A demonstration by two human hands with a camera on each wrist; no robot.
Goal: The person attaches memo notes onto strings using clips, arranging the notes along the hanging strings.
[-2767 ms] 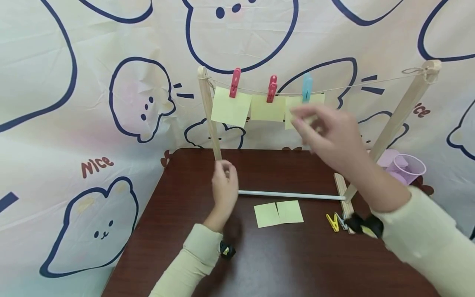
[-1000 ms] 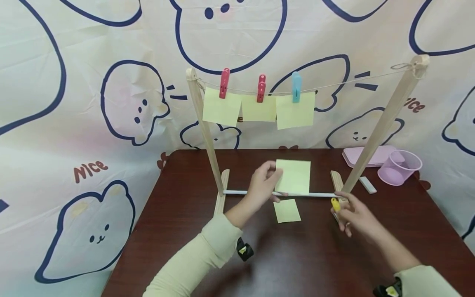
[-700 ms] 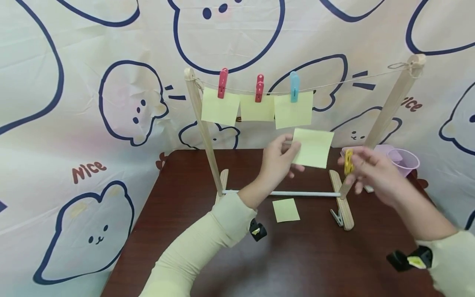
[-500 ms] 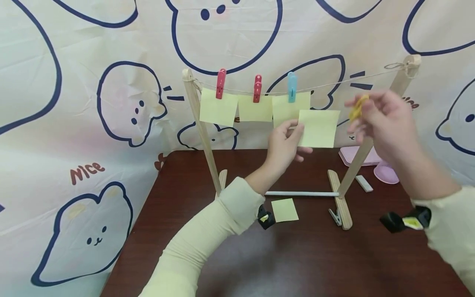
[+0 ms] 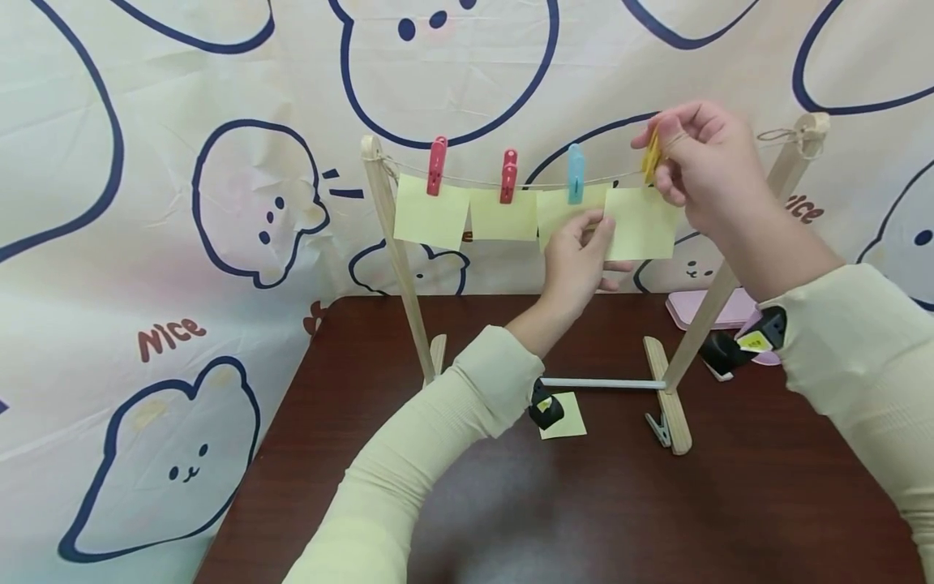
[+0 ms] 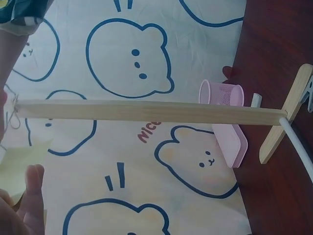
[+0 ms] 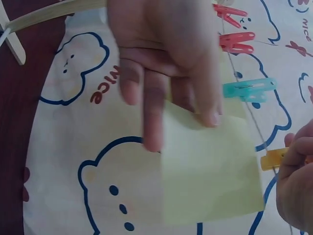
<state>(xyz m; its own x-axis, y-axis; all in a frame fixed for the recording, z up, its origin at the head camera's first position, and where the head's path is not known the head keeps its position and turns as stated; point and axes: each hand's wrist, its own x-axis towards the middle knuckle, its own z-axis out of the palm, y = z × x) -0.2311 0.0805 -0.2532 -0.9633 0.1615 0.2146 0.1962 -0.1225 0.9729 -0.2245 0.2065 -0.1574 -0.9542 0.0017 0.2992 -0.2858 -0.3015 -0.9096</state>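
My left hand (image 5: 576,259) pinches a pale yellow sticky note (image 5: 642,223) by its left edge, holding it up just below the string (image 5: 620,175). The thumb lies on the note's face in the right wrist view. My right hand (image 5: 711,162) pinches a yellow clothespin (image 5: 651,158), whose tip is right at the string and above the note's upper edge. To the left, three similar notes hang in a row under a red clothespin (image 5: 436,166), a second red clothespin (image 5: 508,177) and a blue clothespin (image 7: 249,88).
The string runs between two wooden posts (image 6: 146,111) joined below by a white rod (image 5: 606,384). Another sticky note (image 5: 572,418) lies on the dark table (image 5: 620,511). A grey clothespin (image 5: 659,430) leans by the right wooden foot (image 5: 674,422). Behind are a pink cup (image 6: 222,93) and pink case (image 6: 232,147).
The left hand has picked up a note from the table and raised it to the string. The right hand has picked up the yellow clothespin and brought it up and leftward to the string.
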